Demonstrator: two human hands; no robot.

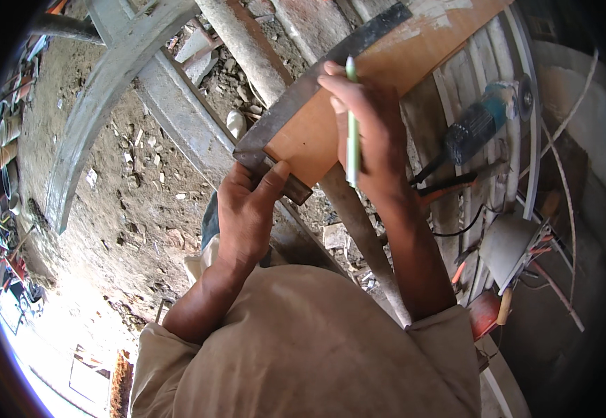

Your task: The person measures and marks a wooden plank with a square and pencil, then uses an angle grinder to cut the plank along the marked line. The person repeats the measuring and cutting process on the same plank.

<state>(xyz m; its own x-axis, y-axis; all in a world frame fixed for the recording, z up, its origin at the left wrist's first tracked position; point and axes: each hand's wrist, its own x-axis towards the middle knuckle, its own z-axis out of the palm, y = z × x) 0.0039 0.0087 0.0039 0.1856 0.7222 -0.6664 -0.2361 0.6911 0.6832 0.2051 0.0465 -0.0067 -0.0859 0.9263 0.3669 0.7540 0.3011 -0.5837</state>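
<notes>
A flat orange-brown wooden board (303, 139) slants up to the right in front of me, with a dark strip (324, 76) along its far left edge. At its near end, my left hand (248, 209) is closed on a short dark bar (296, 189), thumb on top and fingers partly hidden beneath. The bar meets the strip at a corner, like a carpenter's square, though I cannot tell whether they are one piece. My right hand (372, 132) rests over the board, holding a light green pen (352, 150) that points away from me, fingertips near the strip.
To the right, a teal and black angle grinder (480, 122) lies on pale ribbed lengths of wood (494, 63). Nearer are an orange-handled tool (449, 187), a grey sheet-like piece (506, 244) and a red bowl-shaped thing (485, 313). A curved grey timber (83, 132) crosses the rubble-strewn ground (135, 202) at left.
</notes>
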